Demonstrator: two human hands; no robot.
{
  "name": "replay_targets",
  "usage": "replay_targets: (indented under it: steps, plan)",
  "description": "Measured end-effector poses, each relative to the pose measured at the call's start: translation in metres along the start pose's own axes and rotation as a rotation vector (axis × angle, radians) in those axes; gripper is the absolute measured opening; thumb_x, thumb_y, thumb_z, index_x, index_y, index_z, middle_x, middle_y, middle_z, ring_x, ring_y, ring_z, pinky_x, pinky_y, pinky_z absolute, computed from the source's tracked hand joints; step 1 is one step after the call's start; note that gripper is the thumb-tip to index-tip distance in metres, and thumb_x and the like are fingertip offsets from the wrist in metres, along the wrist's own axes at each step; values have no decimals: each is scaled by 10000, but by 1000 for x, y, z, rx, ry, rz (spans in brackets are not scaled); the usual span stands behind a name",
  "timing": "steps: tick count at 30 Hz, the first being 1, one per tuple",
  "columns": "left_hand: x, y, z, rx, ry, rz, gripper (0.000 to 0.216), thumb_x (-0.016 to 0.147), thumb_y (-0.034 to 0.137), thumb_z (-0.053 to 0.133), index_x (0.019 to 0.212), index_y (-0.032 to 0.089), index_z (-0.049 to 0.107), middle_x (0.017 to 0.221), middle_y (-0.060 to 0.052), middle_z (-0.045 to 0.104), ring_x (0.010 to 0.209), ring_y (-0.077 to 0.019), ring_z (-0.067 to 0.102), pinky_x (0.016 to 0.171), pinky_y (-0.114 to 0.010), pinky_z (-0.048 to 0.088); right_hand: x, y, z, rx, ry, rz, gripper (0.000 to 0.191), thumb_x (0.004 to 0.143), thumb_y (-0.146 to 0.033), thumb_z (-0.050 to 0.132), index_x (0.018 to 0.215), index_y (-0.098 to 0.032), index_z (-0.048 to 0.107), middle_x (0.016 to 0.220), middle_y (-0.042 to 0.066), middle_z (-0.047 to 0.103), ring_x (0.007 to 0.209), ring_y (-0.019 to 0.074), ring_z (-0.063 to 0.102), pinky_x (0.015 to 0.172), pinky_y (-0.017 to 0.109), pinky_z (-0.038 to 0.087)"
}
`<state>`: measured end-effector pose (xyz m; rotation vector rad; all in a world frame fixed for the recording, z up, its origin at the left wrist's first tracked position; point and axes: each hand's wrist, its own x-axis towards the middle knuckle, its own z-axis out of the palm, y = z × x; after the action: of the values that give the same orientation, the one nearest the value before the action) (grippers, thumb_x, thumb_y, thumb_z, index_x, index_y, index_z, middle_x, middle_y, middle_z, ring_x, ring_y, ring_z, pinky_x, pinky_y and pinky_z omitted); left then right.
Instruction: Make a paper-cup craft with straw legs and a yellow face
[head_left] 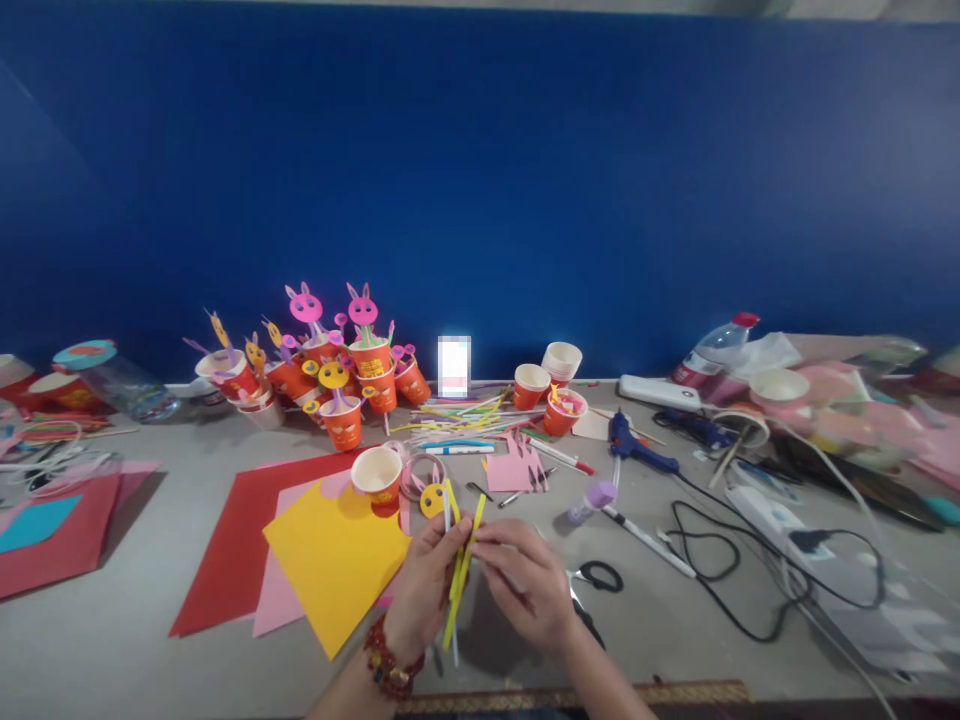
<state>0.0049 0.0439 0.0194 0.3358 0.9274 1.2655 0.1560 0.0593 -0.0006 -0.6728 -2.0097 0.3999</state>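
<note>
l hand (421, 588) + r hand (529, 582) pinching slim yellow strips (458, 585); flat yellow sheet (337, 560) nr l.

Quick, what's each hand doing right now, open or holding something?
Left hand: closed, holding yellow strips and a pale strip.
Right hand: touching one yellow strip; grip can't be told.
</note>
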Motion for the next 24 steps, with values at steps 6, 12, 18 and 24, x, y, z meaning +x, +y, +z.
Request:
replay_targets:
  steps: [6,12,18,24]
  plan:
    - [-5,1,5,13,12,-23,390,526,353,945,784,157,729,558,56,630,389,-33,472,394,-154,347,3,-5,7,139,137,222,185,877,-133,639,1002,-248,712,1004,77,697,947,218,680,826,344,582]
    - [-7,0,2,63,-16,-46,419,563,370,929,874,143,764,537,50,612,391,-35,438,394,-179,299,3,-4,8,277,145,358,186,895,-165,630,1054,-255,665,1019,62,649,871,192,641,721,289,552]
    - [-7,-3,-1,108,-63,-34,450,572,389,925,907,134,767,524,47,579,438,-45,432,417,-175,286,5,2,8,504,155,683,240,863,-317,700,1072,-230,620,924,27,614,711,146,577,617,244,505]
    - [-5,-7,-9,144,-122,-45,449,627,441,890,896,123,722,495,82,476,388,-13,293,386,-174,201,8,2,10,611,98,729,247,855,-357,697,1049,-208,657,947,50,643,812,189,614,696,282,513]
